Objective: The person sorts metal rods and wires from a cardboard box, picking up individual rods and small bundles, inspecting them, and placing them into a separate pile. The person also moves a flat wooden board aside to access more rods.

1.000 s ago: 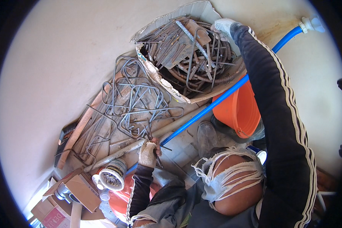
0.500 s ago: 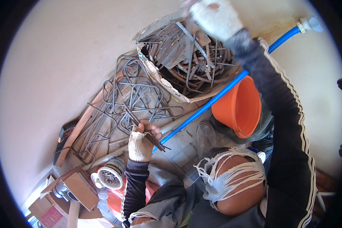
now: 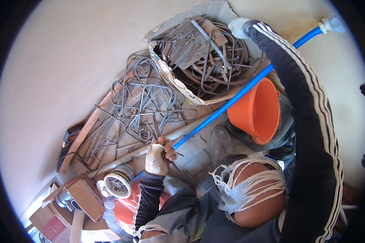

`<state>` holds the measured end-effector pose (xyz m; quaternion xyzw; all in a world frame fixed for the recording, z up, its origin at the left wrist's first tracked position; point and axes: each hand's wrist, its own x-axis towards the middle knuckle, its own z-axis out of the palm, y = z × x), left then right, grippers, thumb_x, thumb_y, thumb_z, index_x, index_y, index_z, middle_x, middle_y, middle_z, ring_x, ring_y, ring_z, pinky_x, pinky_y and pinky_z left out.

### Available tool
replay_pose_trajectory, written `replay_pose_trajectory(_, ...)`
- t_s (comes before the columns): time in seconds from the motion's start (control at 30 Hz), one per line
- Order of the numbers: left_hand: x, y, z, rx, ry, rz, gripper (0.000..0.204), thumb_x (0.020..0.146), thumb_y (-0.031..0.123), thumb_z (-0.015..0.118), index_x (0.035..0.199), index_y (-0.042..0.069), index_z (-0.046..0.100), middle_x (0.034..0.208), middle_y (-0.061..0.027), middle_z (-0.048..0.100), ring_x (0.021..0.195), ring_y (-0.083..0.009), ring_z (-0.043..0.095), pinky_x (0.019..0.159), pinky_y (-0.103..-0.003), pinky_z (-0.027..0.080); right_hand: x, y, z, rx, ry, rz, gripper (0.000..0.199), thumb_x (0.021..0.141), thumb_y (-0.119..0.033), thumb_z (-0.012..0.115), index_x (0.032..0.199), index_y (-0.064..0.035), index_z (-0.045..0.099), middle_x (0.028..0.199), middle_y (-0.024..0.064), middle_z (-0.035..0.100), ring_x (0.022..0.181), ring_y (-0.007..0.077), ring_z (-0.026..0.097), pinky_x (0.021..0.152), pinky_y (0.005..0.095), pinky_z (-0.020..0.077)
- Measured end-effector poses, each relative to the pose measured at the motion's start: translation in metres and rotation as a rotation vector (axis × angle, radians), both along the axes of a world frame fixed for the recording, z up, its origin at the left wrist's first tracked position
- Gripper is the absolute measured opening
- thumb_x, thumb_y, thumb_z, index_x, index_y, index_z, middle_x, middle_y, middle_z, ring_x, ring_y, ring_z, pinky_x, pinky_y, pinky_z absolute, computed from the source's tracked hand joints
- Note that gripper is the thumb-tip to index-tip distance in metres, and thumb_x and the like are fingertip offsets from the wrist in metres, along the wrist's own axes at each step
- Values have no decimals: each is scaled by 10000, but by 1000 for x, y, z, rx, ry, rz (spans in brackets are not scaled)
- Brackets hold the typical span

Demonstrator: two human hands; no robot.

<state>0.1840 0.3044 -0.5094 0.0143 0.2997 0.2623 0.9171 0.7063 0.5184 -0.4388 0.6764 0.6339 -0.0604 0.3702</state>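
Observation:
My left hand, in a cream knit glove with bare fingertips, is closed round a few short dark steel rods. The rods slant out on both sides of the fist. Just beyond it lies a tangle of bent steel stirrups. Stretched far forward, my right hand wears a pale glove and is at the far right rim of a torn carton. Its fingers are not clear to see. Rusty rod offcuts, some bent, fill the carton, with a ribbed bar across the top.
A blue hose runs diagonally past the carton. An orange bucket lies tilted at the right. Left of my knees stand a white tub of nails and an open cardboard box. A wooden strip lies along the wall.
My right hand has come down and back from above the carton to its far right rim. My left hand has shifted slightly right with the rods, which now point more steeply.

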Motion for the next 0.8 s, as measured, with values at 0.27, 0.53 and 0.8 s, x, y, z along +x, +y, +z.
replay_pose_trajectory(0.27, 0, -8, -3, 15, 58, 22, 258, 918, 351, 684, 985, 142, 549, 761, 7, 497, 620, -127, 488, 587, -304, 396, 8, -30, -36, -40, -10, -80, 434, 842, -57, 611, 1272, -12, 571, 1155, 217, 672, 1103, 369, 645, 909, 429, 538)
replay_pose_trajectory(0.53, -7, -8, -9, 40, 63, 7, 255, 929, 351, 674, 1024, 139, 568, 789, 16, 489, 622, -115, 465, 600, -289, 384, 14, -14, -9, -282, -110, 260, 233, 813, -199, 676, 1016, -114, 754, 1049, 130, 731, 987, 341, 698, 824, 448, 565)
replay_pose_trajectory(0.8, -17, -4, -3, 92, 33, 27, 272, 896, 381, 701, 959, 161, 553, 763, 22, 481, 622, -112, 458, 587, -292, 379, 43, -1, 142, -90, -325, 480, 172, 809, -165, 586, 862, -68, 717, 832, 150, 706, 795, 360, 678, 738, 447, 545)
